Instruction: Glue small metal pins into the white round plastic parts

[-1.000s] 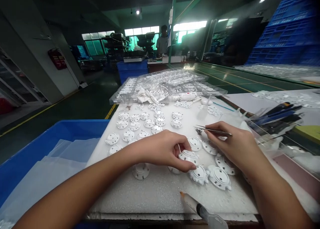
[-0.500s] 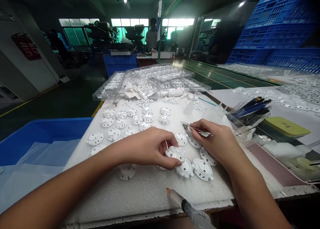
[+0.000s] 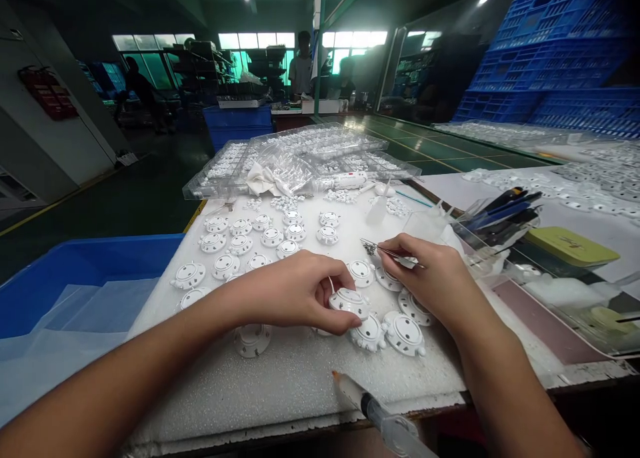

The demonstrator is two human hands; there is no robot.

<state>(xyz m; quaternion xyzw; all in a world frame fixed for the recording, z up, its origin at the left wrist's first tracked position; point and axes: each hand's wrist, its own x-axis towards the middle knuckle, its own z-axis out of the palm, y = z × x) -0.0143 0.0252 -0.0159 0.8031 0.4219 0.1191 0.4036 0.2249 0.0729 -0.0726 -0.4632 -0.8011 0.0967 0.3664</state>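
Between the thumb and fingers of my left hand is a white round plastic part, its flat top facing up. My right hand pinches a pair of metal tweezers. The tweezers' tips are over a small heap of tiny dark metal pieces on the white foam sheet. Similar white parts with dark dots lie around both hands, several of them in rows to the left. A syringe with an orange tip lies at the sheet's front edge.
Clear trays full of small white pieces stand at the back. A blue bin is at the left. On the right are a pen holder, a yellow-lidded box and stacked blue crates. People stand in the background.
The tweezers in my right hand have tilted slightly over the small metal pieces. My left hand still holds the white part in nearly the same place. A background person shows more clearly at the left.
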